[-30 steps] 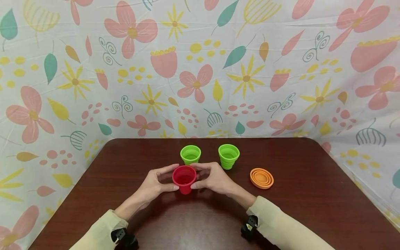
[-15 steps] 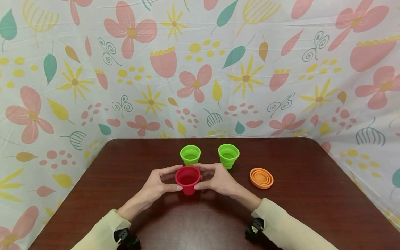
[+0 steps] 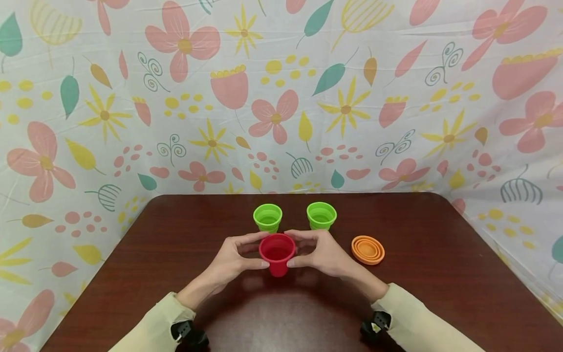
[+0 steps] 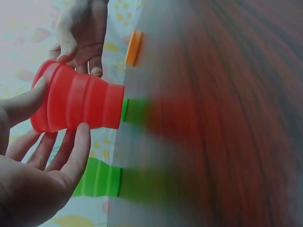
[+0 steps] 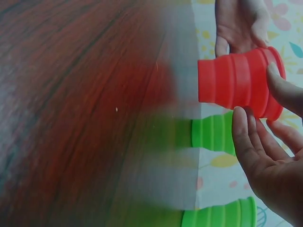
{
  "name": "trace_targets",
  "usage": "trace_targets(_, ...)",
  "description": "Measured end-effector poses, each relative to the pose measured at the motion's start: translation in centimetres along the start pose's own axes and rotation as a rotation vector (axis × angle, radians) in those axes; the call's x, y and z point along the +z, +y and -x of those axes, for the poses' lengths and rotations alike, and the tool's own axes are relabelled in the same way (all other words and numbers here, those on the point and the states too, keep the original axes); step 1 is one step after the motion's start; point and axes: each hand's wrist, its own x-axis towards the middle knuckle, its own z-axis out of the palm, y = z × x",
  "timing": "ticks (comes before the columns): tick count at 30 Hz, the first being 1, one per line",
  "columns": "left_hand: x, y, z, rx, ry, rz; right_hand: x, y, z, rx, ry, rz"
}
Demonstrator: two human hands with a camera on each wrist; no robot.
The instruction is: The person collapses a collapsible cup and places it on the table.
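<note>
A red collapsible cup (image 3: 277,255), extended to full height with its mouth up, is held between both hands. My left hand (image 3: 235,258) grips its left side by the rim, thumb in front and fingers behind. From the other side my right hand (image 3: 324,253) holds it the same way. In the left wrist view the ribbed wall of the red cup (image 4: 80,99) shows between thumb and fingers. The right wrist view has the base of the red cup (image 5: 206,80) apart from its reddish reflection on the tabletop.
Two extended green collapsible cups stand behind the hands, one green cup (image 3: 267,217) at left and another green cup (image 3: 321,215) at right. To the right lies a flattened orange collapsible cup (image 3: 368,250). The dark wooden table (image 3: 440,293) ends at a flower-print cloth (image 3: 272,166).
Both hands have shifted to the right with the red cup between them, keeping the same hold. The green cups and the orange one stay put.
</note>
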Motion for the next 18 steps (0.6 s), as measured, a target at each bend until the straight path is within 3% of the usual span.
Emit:
trace_targets(10, 1.4, 0.1, -0.5, -0.003, -0.004, -0.036, -1.3, -0.2, 1.4, -0.01, -0.021, -0.009)
trace_targets(18, 2.0, 0.4, -0.6, -0.013, -0.007, -0.055, -2.0, -0.4, 2.2, 0.008, -0.004, 0.046)
